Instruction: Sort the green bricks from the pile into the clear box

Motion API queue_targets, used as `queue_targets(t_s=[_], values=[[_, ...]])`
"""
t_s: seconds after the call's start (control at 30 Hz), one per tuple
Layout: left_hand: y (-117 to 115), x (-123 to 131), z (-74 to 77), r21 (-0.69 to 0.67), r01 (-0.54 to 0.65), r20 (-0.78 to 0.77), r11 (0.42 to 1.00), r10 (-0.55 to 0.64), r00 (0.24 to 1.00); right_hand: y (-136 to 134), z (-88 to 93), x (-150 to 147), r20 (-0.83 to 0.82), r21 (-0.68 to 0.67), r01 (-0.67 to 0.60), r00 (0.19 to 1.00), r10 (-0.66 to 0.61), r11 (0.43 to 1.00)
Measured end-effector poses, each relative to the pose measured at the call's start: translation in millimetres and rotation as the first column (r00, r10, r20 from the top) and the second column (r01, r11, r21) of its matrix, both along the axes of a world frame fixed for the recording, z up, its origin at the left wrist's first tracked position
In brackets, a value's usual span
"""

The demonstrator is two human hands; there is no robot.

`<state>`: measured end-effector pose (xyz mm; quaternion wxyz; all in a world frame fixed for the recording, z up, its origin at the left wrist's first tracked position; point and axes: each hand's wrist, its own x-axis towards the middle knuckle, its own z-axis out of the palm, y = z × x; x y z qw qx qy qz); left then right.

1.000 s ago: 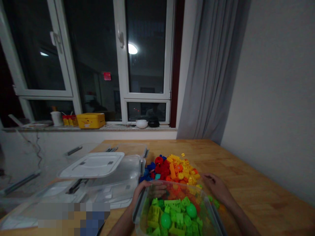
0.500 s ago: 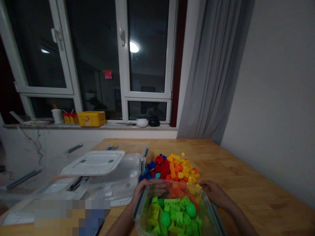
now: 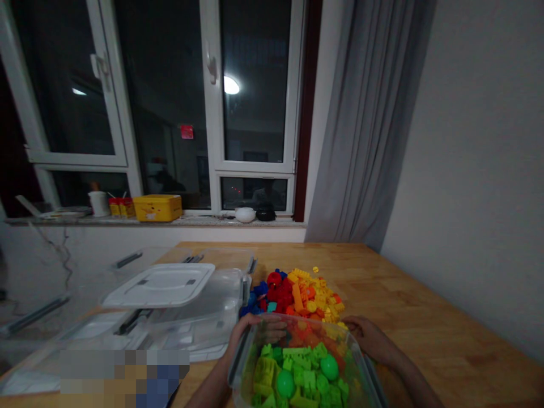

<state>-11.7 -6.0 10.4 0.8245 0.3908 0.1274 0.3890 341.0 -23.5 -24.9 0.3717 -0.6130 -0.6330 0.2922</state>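
Observation:
A clear plastic storage box (image 3: 304,320) stands close to me with several green and yellow-green toy bricks (image 3: 306,374) inside. Two round green pieces (image 3: 286,384) lie among those bricks. My left hand (image 3: 250,334) is closed around the box's far left corner, its fingers showing through the far wall. Beside the far right corner is my right hand (image 3: 369,337), its fingers curled near the yellow pieces; what they hold is hidden. Just beyond the box lies a heap of loose bricks: blue ones (image 3: 255,297) at left, red ones (image 3: 279,290) in the middle, yellow and orange ones (image 3: 318,294) at right.
Several clear boxes (image 3: 225,289) and a white lid (image 3: 161,285) crowd the left of the wooden table (image 3: 425,317). Behind, the windowsill (image 3: 204,220) bears a yellow box (image 3: 157,208), a white bowl (image 3: 245,214) and a black bowl (image 3: 266,213). A grey curtain (image 3: 361,124) hangs at right.
The view has shifted very slightly, so the window and table sit a few pixels lower. Both hands and the box keep nearly the same places.

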Motion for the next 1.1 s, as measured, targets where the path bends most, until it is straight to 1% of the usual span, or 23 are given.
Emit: queue_targets(t_s=[0.1,0.23,0.4,0.5,0.63,0.8,0.97,1.1], values=[[-0.2,0.2,1.2,-0.016,-0.001,-0.001,1.000,0.001,1.000,-3.0,4.5,-2.9,-0.019,0.013,0.011,1.000,-0.010,1.000],[-0.8,-0.4,1.1,-0.038,-0.002,0.001,0.999,0.002,1.000,-3.2,3.4,-3.1,-0.074,0.013,0.003,0.997,-0.002,1.000],[-1.1,-1.2,-0.2,-0.067,-0.019,0.006,0.998,0.019,1.000,-2.6,1.6,-0.8,-0.062,0.044,0.021,0.998,-0.018,0.999],[-1.5,-0.6,0.7,-0.077,-0.015,0.009,0.997,0.016,1.000,-1.4,-1.5,0.4,-0.074,0.041,-0.002,0.997,0.005,0.999],[-2.4,0.4,2.5,-0.055,0.005,0.033,0.998,-0.003,0.999,3.3,-10.7,3.5,-0.114,0.023,-0.053,0.992,0.056,0.998],[-1.3,-0.3,0.5,-0.091,-0.009,0.028,0.996,0.012,1.000,7.0,-16.2,6.8,-0.112,0.021,-0.099,0.988,0.101,0.995],[1.7,-1.2,-3.0,-0.069,-0.022,0.023,0.997,0.024,0.999,6.9,-15.2,7.8,-0.092,0.025,-0.089,0.992,0.091,0.996],[-1.0,-0.6,-0.5,-0.043,-0.026,0.004,0.999,0.027,1.000,6.4,-14.8,9.1,-0.090,0.031,-0.054,0.994,0.056,0.998]])
